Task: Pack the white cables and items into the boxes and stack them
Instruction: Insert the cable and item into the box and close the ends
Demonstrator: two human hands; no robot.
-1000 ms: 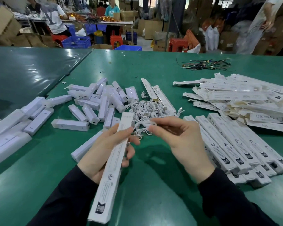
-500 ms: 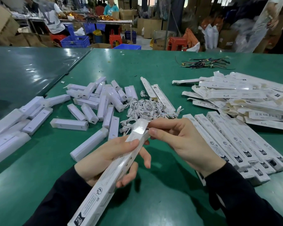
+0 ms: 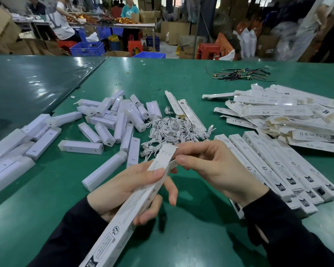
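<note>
two hands (image 3: 127,191), one held box (image 3: 135,205), one cable heap (image 3: 174,130) (cables too tangled to count)

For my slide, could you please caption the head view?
Left hand grips a long white box while the right hand pinches its end flap above a cable pile.

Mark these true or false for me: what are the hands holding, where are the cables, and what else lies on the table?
1. The left hand grips a long white box. True.
2. The right hand rests flat on the table. False: its fingers pinch the box's end flap.
3. The white cables lie piled beyond the hands. True.
4. The packed boxes lie to the left. False: they lie to the right.
</note>
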